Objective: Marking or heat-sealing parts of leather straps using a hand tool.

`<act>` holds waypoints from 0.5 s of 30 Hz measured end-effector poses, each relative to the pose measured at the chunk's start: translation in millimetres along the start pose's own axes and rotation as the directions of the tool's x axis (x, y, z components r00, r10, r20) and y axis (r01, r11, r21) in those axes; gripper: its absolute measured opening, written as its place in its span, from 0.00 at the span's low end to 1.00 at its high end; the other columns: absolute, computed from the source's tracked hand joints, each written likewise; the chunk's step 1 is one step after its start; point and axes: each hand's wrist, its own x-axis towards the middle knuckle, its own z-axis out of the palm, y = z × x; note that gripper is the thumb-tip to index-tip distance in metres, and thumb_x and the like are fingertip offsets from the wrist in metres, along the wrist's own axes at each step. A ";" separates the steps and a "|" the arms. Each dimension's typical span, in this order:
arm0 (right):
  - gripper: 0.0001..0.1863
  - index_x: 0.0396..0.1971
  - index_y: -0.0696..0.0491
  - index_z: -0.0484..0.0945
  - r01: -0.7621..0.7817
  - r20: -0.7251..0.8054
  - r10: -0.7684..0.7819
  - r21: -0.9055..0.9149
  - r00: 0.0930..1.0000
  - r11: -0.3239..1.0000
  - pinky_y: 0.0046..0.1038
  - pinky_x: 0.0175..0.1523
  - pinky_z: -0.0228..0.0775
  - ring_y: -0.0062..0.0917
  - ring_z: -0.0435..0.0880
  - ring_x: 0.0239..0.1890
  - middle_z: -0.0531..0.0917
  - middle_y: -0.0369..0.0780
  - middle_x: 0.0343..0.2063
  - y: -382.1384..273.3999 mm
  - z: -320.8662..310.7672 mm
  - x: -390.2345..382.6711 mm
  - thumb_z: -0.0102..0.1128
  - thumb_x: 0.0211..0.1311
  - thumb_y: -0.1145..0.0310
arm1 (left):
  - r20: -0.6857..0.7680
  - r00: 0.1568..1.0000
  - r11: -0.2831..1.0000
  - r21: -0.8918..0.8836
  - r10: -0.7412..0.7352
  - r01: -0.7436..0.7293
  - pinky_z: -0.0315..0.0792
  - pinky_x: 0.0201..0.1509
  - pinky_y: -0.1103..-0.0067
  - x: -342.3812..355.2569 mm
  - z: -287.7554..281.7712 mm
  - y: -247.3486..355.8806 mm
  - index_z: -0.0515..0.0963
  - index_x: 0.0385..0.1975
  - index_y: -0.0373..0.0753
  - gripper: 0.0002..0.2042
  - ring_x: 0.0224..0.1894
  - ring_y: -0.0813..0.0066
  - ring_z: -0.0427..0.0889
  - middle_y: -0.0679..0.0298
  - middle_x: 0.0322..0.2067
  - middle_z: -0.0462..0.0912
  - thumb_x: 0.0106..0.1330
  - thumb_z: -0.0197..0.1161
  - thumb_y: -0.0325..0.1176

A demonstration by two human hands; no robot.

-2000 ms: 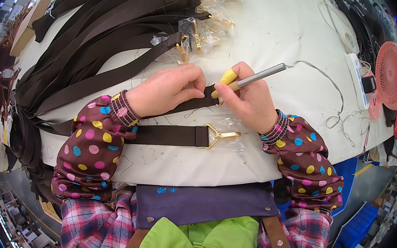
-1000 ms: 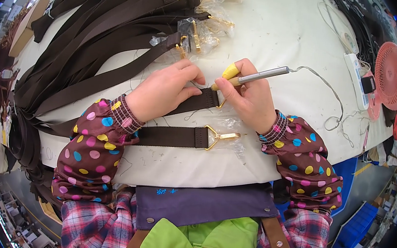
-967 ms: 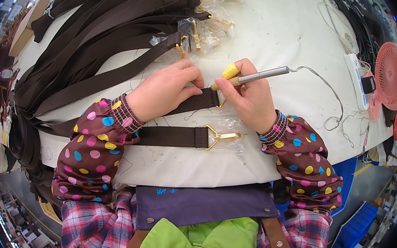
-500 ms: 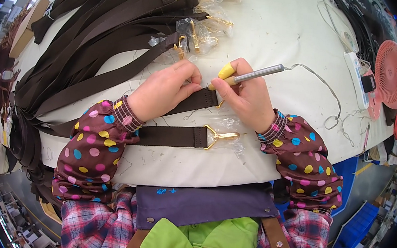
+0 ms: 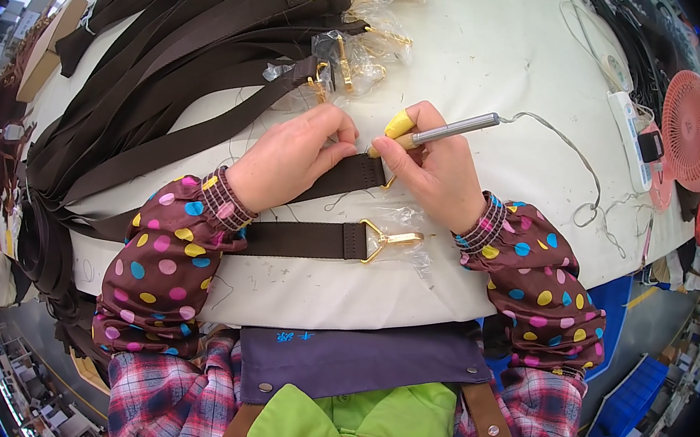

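Observation:
A dark brown webbing strap (image 5: pixel 341 179) lies under both hands, its stitched end looped round a gold metal ring. My left hand (image 5: pixel 292 159) is closed in a pinch above the strap's upper edge; what its fingertips hold is too small to make out. In my right hand (image 5: pixel 436 175) is a corded pen-shaped tool (image 5: pixel 466 127) with a silver barrel and a tan front part. Its tip points at the strap's end, close to my left fingertips. Yellow tape wraps one right finger. Nearer me lies a second brown strap (image 5: pixel 301 241) with a gold hook (image 5: pixel 389 238) in clear plastic.
A heap of brown straps (image 5: pixel 161 71) covers the left of the white table (image 5: pixel 502 72), their gold hooks bagged in plastic (image 5: pixel 349 65) at the back. At the right are a pink fan (image 5: pixel 692 131), a white power strip (image 5: pixel 628 141) and the tool's cord (image 5: pixel 579 150). Blue bins (image 5: pixel 628 401) stand below.
Almost nothing differs. Both hands and the tool hold nearly the same place over the strap's end, with only a very slight shift of the left hand.

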 end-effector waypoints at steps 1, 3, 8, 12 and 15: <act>0.15 0.32 0.55 0.68 0.011 -0.007 -0.011 0.005 1.000 1.000 0.22 0.20 0.59 0.17 0.68 0.13 0.73 0.36 0.15 0.4 0.4 0.2 0.63 0.61 0.62 | 0.000 1.000 1.000 0.001 0.000 0.000 0.71 0.37 0.69 -0.3 0.4 -0.3 0.71 0.35 0.38 0.06 0.35 0.55 0.78 0.56 0.33 0.76 0.64 0.60 0.30; 0.14 0.32 0.55 0.69 -0.006 0.001 0.006 0.010 1.000 1.000 0.22 0.22 0.60 0.17 0.69 0.16 0.74 0.36 0.16 -4.4 -1.2 -0.3 0.62 0.61 0.63 | -0.041 0.999 0.999 -0.012 -0.033 0.032 0.71 0.36 0.69 -0.8 1.7 -0.1 0.70 0.35 0.38 0.07 0.35 0.55 0.78 0.57 0.34 0.77 0.64 0.60 0.31; 0.10 0.34 0.55 0.73 0.093 -0.022 -0.092 0.082 0.996 0.992 0.24 0.33 0.66 0.22 0.76 0.26 0.78 0.38 0.23 -0.5 -12.6 1.2 0.63 0.59 0.67 | -0.054 0.996 0.989 0.122 -0.073 0.079 0.72 0.34 0.70 -4.6 8.2 12.3 0.70 0.35 0.39 0.13 0.33 0.59 0.79 0.60 0.33 0.78 0.59 0.66 0.38; 0.12 0.37 0.54 0.77 0.383 0.047 -0.400 -0.410 0.915 0.828 0.31 0.46 0.66 0.31 0.79 0.36 0.81 0.37 0.29 0.4 -28.8 2.6 0.67 0.54 0.69 | -0.054 0.998 0.970 0.239 -0.030 0.042 0.72 0.33 0.72 -1.6 12.1 19.8 0.72 0.32 0.40 0.18 0.31 0.65 0.80 0.62 0.28 0.79 0.54 0.70 0.44; 0.14 0.38 0.52 0.77 0.433 0.100 -0.439 -0.456 0.893 0.777 0.33 0.48 0.66 0.33 0.79 0.38 0.81 0.37 0.30 3.4 -29.4 3.4 0.68 0.51 0.69 | -0.024 0.990 0.970 0.194 -0.142 0.144 0.72 0.31 0.72 1.2 10.4 21.9 0.73 0.30 0.40 0.14 0.30 0.63 0.79 0.61 0.26 0.78 0.57 0.68 0.42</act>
